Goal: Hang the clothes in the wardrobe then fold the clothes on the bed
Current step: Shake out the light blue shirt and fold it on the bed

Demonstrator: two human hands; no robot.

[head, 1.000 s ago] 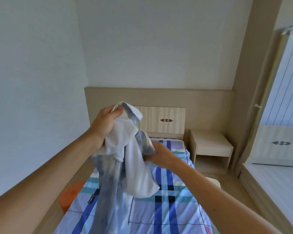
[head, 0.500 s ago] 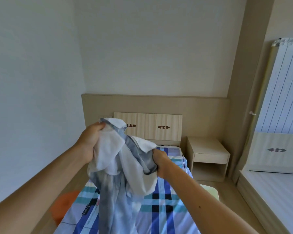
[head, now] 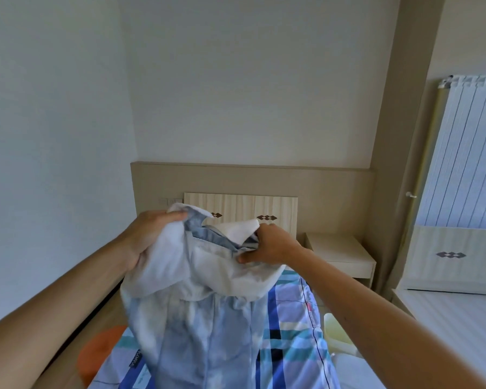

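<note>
Hands up at chest height: left hand [head: 149, 237] grips the pale blue-and-white garment [head: 202, 290] by one collar edge, right hand [head: 270, 244] pinches the other. Garment hangs over the checked bed [head: 289, 341], before the headboard [head: 275, 209].

Bed [head: 275, 209] with blue plaid sheet [head: 289, 346]

A pale wooden bedside table with an open shelf below [head: 340, 256] stands against a low beige wall panel [head: 264, 181] that runs across the plain white back wall [head: 250, 80], and a tall beige column [head: 390, 108] rises just to the table's right. A row of small pale wall switches [head: 169, 201] sits on the panel toward its left end. Lower down, a rounded orange object [head: 98, 355] shows at the left and a pale yellow container [head: 337, 332] at the right, both partly hidden.
</note>
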